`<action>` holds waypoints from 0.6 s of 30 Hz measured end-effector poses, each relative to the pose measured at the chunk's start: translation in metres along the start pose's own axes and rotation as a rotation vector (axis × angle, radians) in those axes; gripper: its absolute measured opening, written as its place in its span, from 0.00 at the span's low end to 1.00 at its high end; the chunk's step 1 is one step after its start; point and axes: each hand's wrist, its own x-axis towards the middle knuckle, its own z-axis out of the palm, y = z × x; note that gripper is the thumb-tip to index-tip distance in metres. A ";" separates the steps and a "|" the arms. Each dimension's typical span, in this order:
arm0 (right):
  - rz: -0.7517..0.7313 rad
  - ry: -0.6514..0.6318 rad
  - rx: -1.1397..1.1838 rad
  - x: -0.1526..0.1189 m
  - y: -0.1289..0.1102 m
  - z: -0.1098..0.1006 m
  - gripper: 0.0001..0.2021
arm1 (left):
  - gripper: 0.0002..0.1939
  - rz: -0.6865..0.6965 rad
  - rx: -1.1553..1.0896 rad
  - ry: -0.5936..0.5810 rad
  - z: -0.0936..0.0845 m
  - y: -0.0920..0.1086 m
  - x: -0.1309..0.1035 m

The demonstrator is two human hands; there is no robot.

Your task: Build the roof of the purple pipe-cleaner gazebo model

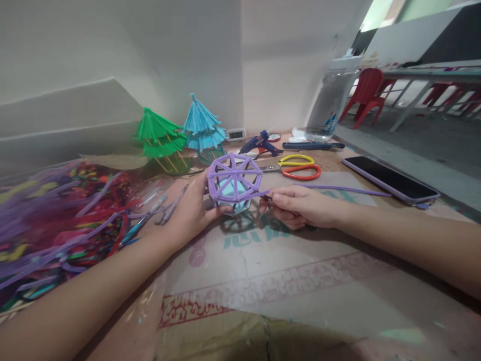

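A purple wheel-like frame [235, 176] with spokes stands over a light blue base [233, 194], just above the table. My left hand [193, 205] grips it from the left, thumb at its lower edge. My right hand [295, 204] is closed in a pinch on a purple strip [265, 193] at the frame's lower right. Another purple length [345, 189] lies behind that hand, running toward the phone; whether the two are one piece is hidden.
Scissors [296, 166], a glue gun [260, 144], a cutter [313, 146] and a phone [391, 176] lie behind. Green [160, 135] and blue [203, 125] umbrella-like models stand at the back. Colourful strips [67, 220] pile up left; a clear container [330, 100] stands back right.
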 end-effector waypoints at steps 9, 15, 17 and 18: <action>-0.010 0.032 0.007 -0.002 0.000 0.002 0.18 | 0.35 -0.005 -0.024 0.015 0.000 0.000 0.000; -0.017 0.019 0.004 -0.001 0.001 0.001 0.19 | 0.31 -0.032 -0.036 0.010 -0.001 0.003 0.002; -0.017 0.020 0.001 -0.001 0.001 0.001 0.19 | 0.30 -0.029 -0.042 0.010 -0.002 0.004 0.002; -0.015 0.021 -0.001 -0.001 0.001 0.001 0.19 | 0.30 -0.026 -0.041 0.005 -0.002 0.004 0.002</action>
